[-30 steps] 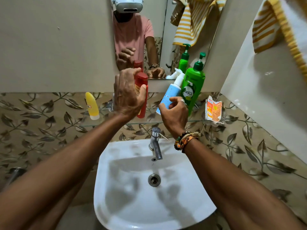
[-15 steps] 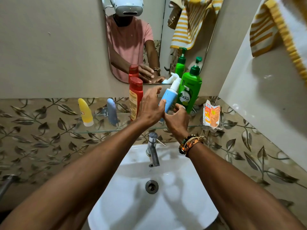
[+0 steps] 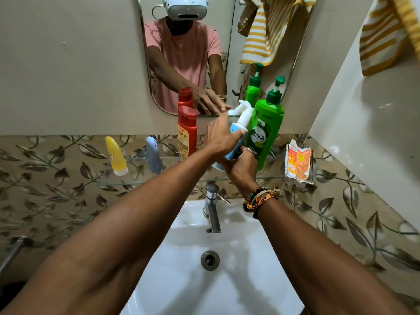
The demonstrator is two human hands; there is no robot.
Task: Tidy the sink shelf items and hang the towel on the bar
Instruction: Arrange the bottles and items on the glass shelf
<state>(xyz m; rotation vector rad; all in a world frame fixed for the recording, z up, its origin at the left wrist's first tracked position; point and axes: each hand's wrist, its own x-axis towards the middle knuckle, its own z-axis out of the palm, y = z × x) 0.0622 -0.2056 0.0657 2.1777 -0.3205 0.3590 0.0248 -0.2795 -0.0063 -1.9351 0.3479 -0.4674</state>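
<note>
Sink basin (image 3: 179, 283) and tap (image 3: 212, 208) lie nearest; just beyond, over the glass shelf (image 3: 136, 182), the right hand (image 3: 242, 169) grips the lower end of a tilted blue spray bottle (image 3: 236, 142) with curled fingers (image 3: 246, 151), while the left hand (image 3: 221, 138) lays straight fingers (image 3: 223, 121) against its upper part. Around them the red bottle (image 3: 187, 135), green pump bottle (image 3: 264, 133), yellow tube (image 3: 116, 155) and grey tube (image 3: 153, 158) stand upright, so the shelf looks nearly tidied. Farthest, the striped towel (image 3: 386, 35) hangs bunched at upper right, seemingly yet to go on a bar.
</note>
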